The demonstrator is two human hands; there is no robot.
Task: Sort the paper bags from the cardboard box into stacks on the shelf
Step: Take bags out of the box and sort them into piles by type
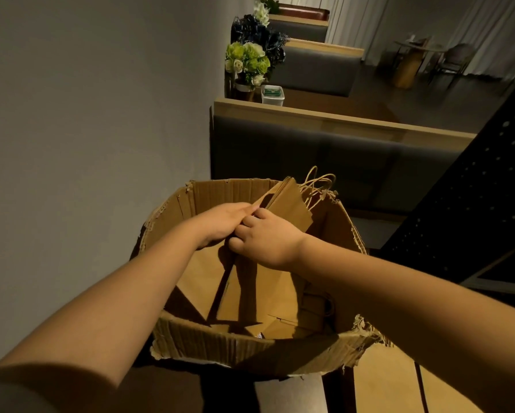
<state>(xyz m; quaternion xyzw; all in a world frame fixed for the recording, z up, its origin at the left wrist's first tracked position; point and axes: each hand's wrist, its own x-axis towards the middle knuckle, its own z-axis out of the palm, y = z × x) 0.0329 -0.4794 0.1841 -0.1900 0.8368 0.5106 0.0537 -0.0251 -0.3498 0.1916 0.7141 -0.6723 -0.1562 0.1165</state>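
A torn cardboard box point(208, 342) stands open in front of me. Several flat brown paper bags point(259, 296) lie inside it. A bundle of brown paper bags point(290, 204) with twisted paper handles sticks up over the box's far rim. My left hand point(220, 223) and my right hand point(268, 239) meet above the box, and both grip the near end of that bundle. My fingers hide the bundle's lower edge. No shelf with stacks shows in the head view.
A grey wall runs along the left. Behind the box stands a grey upholstered booth point(325, 156) with a wooden top. Flowers point(247, 61) and a white container point(272, 95) sit further back. A dark perforated panel point(474, 198) rises at the right.
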